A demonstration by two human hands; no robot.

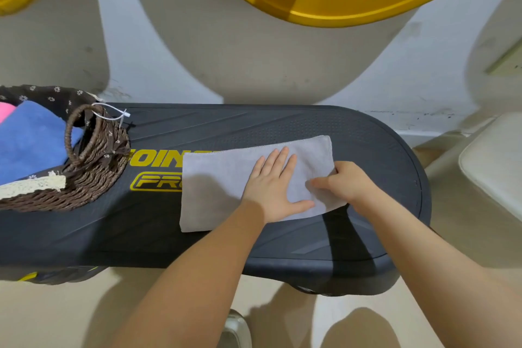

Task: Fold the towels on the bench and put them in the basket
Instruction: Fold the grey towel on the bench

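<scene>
At the bench's point(282, 121) left end, wicker basket point(93, 178) holds a folded blue towel point(31, 141), with a pink one point(5, 111) at the frame edge. Grey towel point(220, 186) lies mid-bench; left hand point(271, 186) presses flat on it, right hand point(344, 183) pinches its right edge.

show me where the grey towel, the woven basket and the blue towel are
grey cloth towel point(223, 186), head view, bare left half
brown woven wicker basket point(93, 178), head view, outer wall
blue folded towel point(31, 144), head view, top face
</scene>
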